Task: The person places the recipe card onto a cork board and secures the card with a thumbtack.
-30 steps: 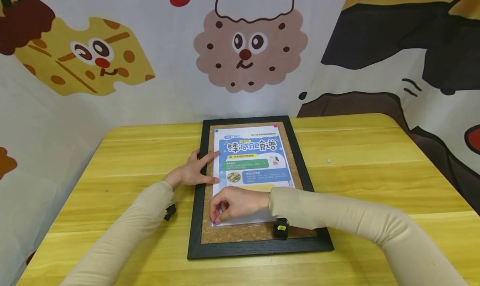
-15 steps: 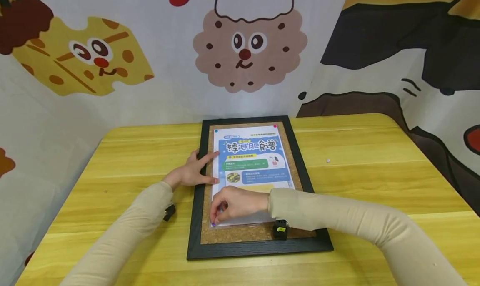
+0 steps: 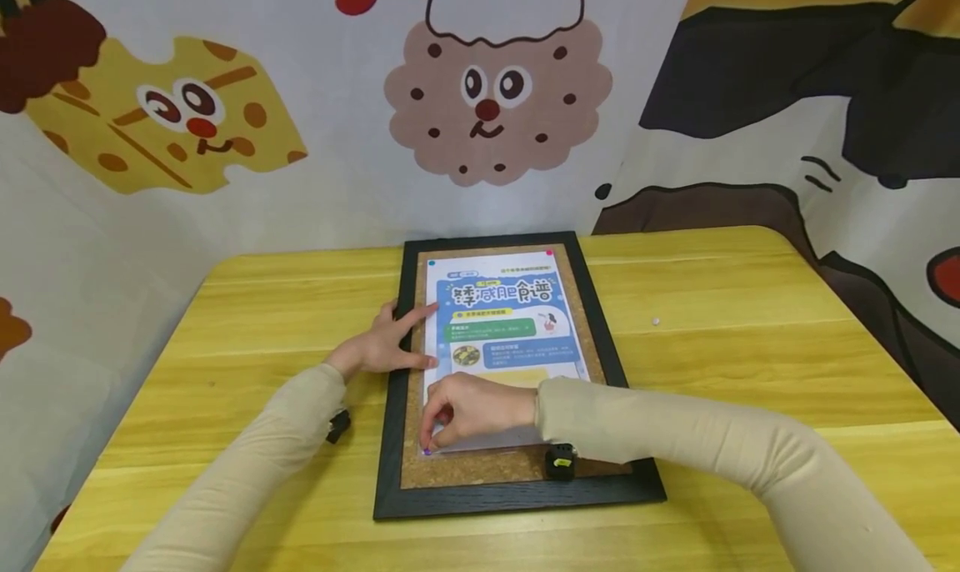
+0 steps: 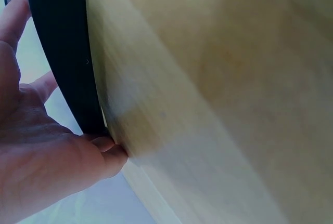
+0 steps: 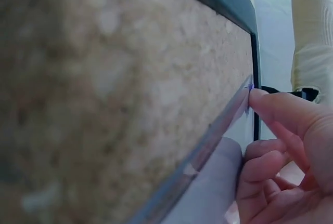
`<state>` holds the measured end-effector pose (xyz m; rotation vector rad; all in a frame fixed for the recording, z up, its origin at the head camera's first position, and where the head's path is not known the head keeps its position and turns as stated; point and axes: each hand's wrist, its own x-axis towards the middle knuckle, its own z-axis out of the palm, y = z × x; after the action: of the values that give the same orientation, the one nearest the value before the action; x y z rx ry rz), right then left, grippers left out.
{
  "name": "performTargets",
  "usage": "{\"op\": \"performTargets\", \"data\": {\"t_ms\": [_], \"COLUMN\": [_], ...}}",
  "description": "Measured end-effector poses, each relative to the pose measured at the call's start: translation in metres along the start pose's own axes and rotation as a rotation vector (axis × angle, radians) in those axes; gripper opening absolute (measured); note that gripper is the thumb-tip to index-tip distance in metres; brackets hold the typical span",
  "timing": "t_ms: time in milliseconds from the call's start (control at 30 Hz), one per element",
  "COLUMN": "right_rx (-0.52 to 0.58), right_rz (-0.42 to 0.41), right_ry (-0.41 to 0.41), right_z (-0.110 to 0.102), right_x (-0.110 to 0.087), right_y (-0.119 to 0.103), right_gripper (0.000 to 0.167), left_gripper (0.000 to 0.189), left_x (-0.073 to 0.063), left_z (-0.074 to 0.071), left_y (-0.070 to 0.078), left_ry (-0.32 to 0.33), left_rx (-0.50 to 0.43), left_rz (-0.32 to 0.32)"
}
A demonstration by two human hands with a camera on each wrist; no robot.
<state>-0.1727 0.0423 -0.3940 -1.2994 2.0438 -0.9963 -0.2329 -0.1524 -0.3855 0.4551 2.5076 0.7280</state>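
A cork board (image 3: 480, 472) in a black frame (image 3: 517, 497) lies on the table, bearing a printed blue-and-white poster (image 3: 517, 355). My right hand (image 3: 476, 405) is at the poster's lower left corner, finger and thumb on a small purple push pin (image 3: 427, 451). In the right wrist view a fingertip meets the purple push pin (image 5: 251, 86) at the sheet's corner. My left hand (image 3: 386, 338) spreads across the frame's left side, with thumb and index finger resting on the poster's left edge. Its other fingertips (image 4: 115, 159) reach the frame's outer side in the left wrist view.
A blue pin (image 3: 431, 263) and a pink pin (image 3: 550, 253) sit at the poster's top corners. One small pale pin-like thing (image 3: 656, 321) lies on the yellow wood-grain table (image 3: 720, 305), right of the board. A cartoon-printed cloth (image 3: 330, 205) hangs behind.
The right finger and thumb shift slightly about the purple push pin, showing more of it. The left hand stays where it was.
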Motion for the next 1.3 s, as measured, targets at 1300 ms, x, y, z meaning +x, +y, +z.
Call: {"op": "performTargets", "data": {"t_ms": [1300], "right_rx": [-0.017], "right_rz": [0.089], "right_ry": [0.222], "right_z": [-0.066], "right_x": [-0.073], "right_y": [0.011], "right_gripper": [0.009], "left_gripper": [0.092], "left_x": [0.001], "left_z": [0.0], "left_y": [-0.001], "left_ry": [-0.011], "left_rx": [-0.037], "left_rz": [-0.018]}}
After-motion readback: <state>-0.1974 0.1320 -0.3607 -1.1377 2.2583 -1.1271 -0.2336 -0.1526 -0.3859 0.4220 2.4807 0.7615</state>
